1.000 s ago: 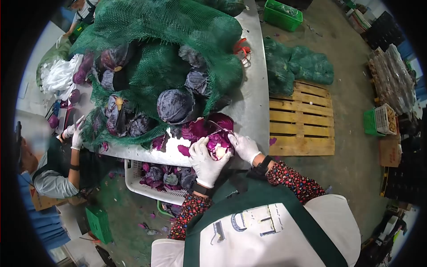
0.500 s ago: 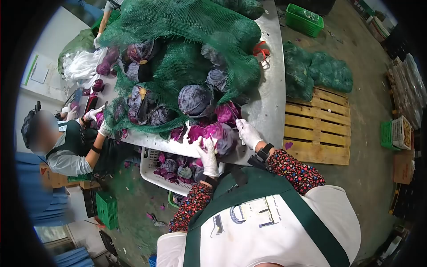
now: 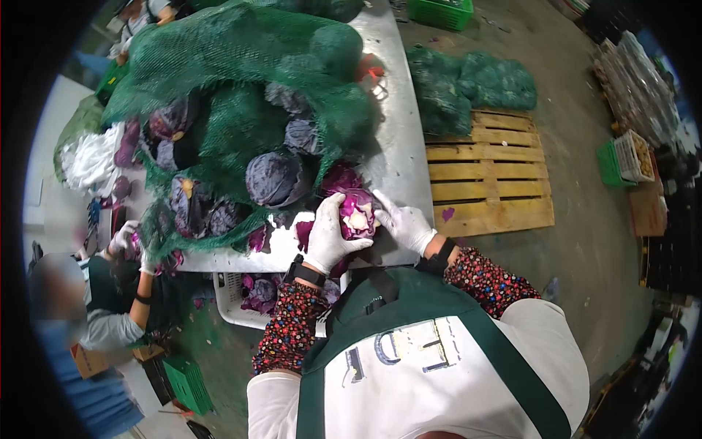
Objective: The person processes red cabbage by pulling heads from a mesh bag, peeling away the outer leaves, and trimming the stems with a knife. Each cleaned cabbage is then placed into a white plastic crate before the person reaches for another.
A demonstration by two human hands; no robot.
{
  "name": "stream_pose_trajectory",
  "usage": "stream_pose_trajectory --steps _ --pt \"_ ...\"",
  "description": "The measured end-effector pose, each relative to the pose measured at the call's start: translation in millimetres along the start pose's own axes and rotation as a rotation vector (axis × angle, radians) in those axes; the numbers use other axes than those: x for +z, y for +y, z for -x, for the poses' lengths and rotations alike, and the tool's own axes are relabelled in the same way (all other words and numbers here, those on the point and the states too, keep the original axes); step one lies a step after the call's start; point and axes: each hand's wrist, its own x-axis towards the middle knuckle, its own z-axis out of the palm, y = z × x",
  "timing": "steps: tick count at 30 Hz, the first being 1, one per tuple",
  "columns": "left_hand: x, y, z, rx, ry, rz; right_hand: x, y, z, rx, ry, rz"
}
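A red cabbage [image 3: 358, 217] is turned with its pale cut stem end upward near the front edge of the metal table. My left hand [image 3: 327, 238], in a white glove, is closed around its left side. My gloved right hand [image 3: 406, 228] is at the cabbage's right side, index finger stretched toward it and the other fingers curled under; what they hold, if anything, is hidden. Loose purple leaves [image 3: 304, 233] lie left of the cabbage. Just beyond, a green mesh sack [image 3: 234, 51] lies open with several whole cabbages [image 3: 274, 179] in its mouth.
Below the table edge stands a white crate [image 3: 232, 307] with cabbages and leaves. A co-worker [image 3: 110, 293] works at the left. On the right are a wooden pallet [image 3: 497, 175], full mesh sacks [image 3: 468, 84] and a green crate [image 3: 441, 13].
The left hand has come up onto the cabbage, whose pale stem end now faces up between my hands. My right hand's index finger has stretched out toward it. The camera view has shifted.
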Motion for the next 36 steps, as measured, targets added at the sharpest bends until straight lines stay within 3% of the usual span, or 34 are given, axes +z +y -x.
stream_pose_trajectory --steps 8,15,18,22,24,27,28,29,30,31,35,36 --pt "11.4 2.4 -7.4 0.027 0.025 -0.032 5.3 -1.5 11.4 0.028 0.029 0.189" --pt "24.7 10.3 -10.8 -0.044 0.117 -0.034 9.5 3.0 -3.3 0.205 0.094 0.121" --pt "27.5 15.9 -12.0 0.006 0.151 -0.103 16.6 13.5 -15.7 0.176 0.169 0.099" --pt "36.4 27.6 6.9 -0.008 0.228 -0.187 25.2 39.4 -33.6 0.266 -0.11 0.21" --pt "42.7 12.7 18.0 -0.018 0.32 -0.094 5.5 9.2 -36.2 0.254 -0.021 0.013" --pt "43.4 -17.1 50.6 0.013 0.341 0.127 19.1 12.3 -56.4 0.346 -0.049 -0.031" --pt "36.8 -20.8 64.0 0.018 0.299 0.133 30.5 17.6 -58.3 0.315 -0.039 -0.017" --pt "31.3 -22.1 72.2 -0.06 0.274 0.137 36.0 14.1 -61.1 0.346 -0.137 0.037" --pt "30.3 -23.0 82.5 -0.153 0.242 0.152 46.5 10.5 -59.9 0.315 -0.056 0.013" --pt "28.0 -29.8 87.5 -0.213 0.161 0.147 54.0 12.0 -63.8 0.329 -0.112 0.005" --pt "-27.4 18.8 52.8 0.051 -0.05 -0.31 50.2 16.1 -72.7 0.28 -0.257 0.093" --pt "-27.2 16.4 45.2 0.063 -0.093 -0.307 44.2 14.0 -69.8 0.302 -0.303 0.104"
